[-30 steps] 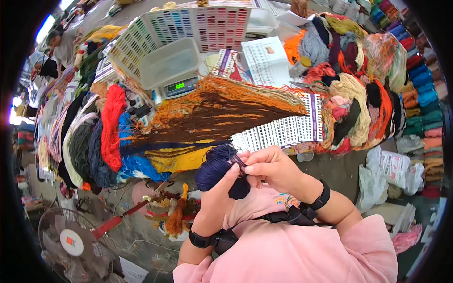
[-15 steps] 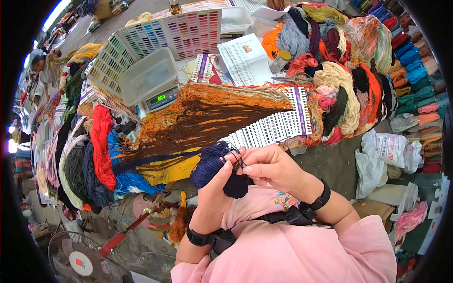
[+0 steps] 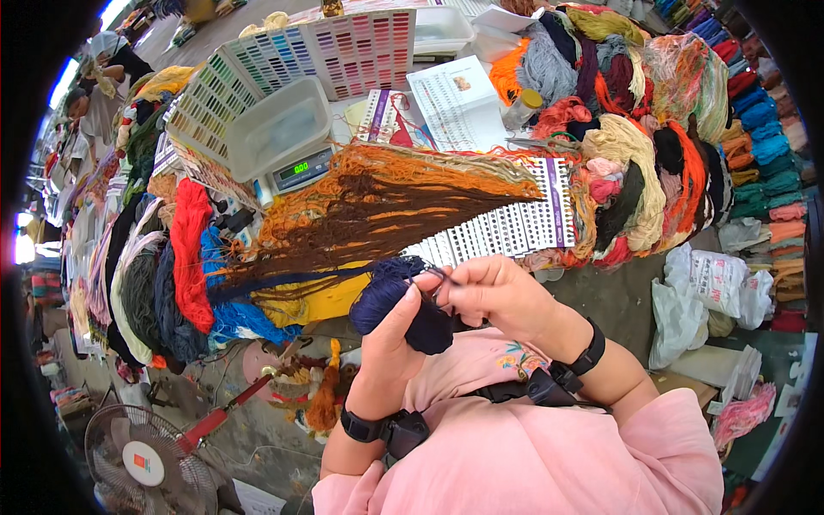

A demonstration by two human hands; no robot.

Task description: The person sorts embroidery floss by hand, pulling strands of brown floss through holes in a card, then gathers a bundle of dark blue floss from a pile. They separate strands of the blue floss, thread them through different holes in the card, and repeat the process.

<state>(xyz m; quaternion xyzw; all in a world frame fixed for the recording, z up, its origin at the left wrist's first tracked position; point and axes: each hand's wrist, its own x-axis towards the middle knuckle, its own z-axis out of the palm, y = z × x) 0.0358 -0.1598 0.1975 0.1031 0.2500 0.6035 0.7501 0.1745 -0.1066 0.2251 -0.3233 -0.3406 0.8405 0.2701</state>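
Note:
A skein of dark navy thread point(image 3: 388, 302) is gripped in my left hand point(image 3: 396, 335), the thumb up along its right side. My right hand point(image 3: 489, 290) is closed in a pinch on a loose strand of the same navy thread, close by the left fingertips. Just beyond my hands, long brown and orange threads point(image 3: 369, 202) lie fanned over the table, drawn to a point at the right. Under that point are white punched thread cards point(image 3: 493, 230). Navy strands point(image 3: 300, 281) run leftward from near the skein, over yellow thread.
A digital scale point(image 3: 300, 170) carries a clear plastic tub point(image 3: 281, 129), with a folding colour chart point(image 3: 360, 53) behind. Skeins, among them a red one point(image 3: 190, 253), drape the table's left end; more are heaped at right. A fan point(image 3: 142, 459) stands at lower left. White bags point(image 3: 704, 287) sit right.
My right hand has shifted slightly right and up, drawing the pinched strand a little away from the skein. The left hand keeps its hold. The whole view has shifted slightly.

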